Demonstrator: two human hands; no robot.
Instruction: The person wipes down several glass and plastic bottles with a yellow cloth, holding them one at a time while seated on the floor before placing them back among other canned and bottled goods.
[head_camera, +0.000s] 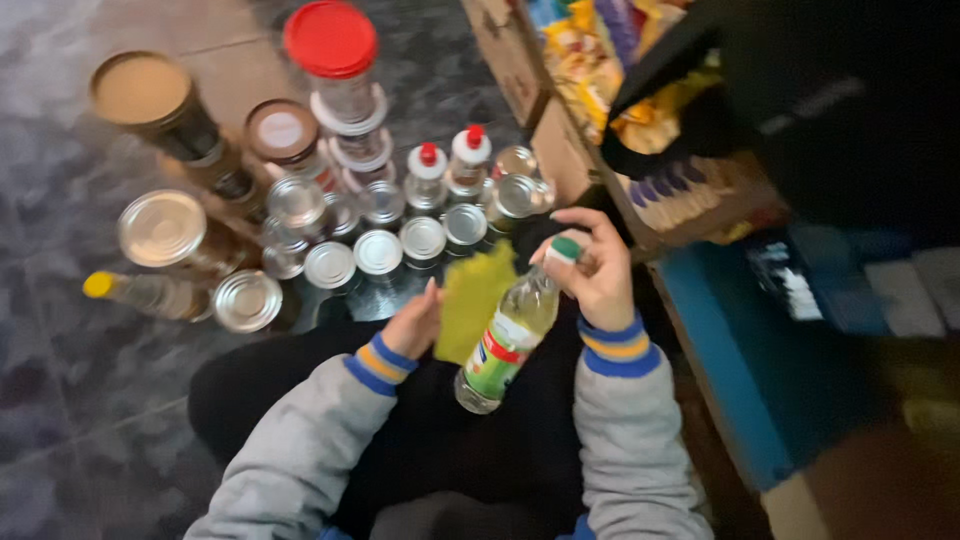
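Observation:
My right hand (597, 268) grips the green-capped neck of a clear plastic bottle (507, 338) holding pale liquid, with a red, green and white label. The bottle tilts across my lap, its base toward me. My left hand (413, 322) holds a yellow-green cloth (472, 296) that lies against the bottle's left side. Both sleeves are grey with blue and orange cuffs.
On the dark stone floor ahead stand several tin cans (377, 250), jars, a red-lidded jar (332, 48), two small red-capped bottles (427, 172) and a yellow-capped bottle (140, 292) lying down. A cardboard box of snack packets (640, 120) sits at right, beside a blue shelf edge (720, 360).

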